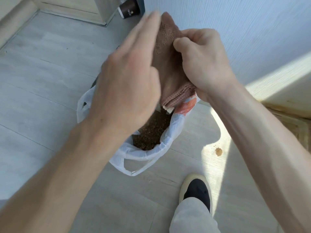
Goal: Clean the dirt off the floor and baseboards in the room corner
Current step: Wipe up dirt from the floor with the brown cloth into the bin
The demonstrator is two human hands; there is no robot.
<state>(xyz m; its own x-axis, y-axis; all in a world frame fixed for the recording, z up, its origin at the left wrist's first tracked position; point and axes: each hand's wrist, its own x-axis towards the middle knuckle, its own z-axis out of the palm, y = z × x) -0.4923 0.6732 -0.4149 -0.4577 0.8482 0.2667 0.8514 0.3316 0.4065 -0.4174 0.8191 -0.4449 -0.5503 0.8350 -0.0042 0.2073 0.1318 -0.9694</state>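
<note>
My right hand [203,63] grips a folded pinkish-brown cloth [168,68], holding it tilted above a white plastic bag [143,153] on the floor. Brown dirt grains cling to the cloth's upper part. My left hand [127,78] is flat with fingers extended and blurred, lying against the cloth's left face. The bag's open mouth shows a heap of brown dirt [149,133] inside. A small spot of dirt [218,151] lies on the light floor to the right of the bag, in a patch of sunlight.
A pale baseboard [276,84] runs along the blue-white wall on the right. A dark paper cup [129,9] lies on its side at the top, beside a light wooden cabinet [72,7]. My foot in a dark shoe [196,190] stands at the bottom.
</note>
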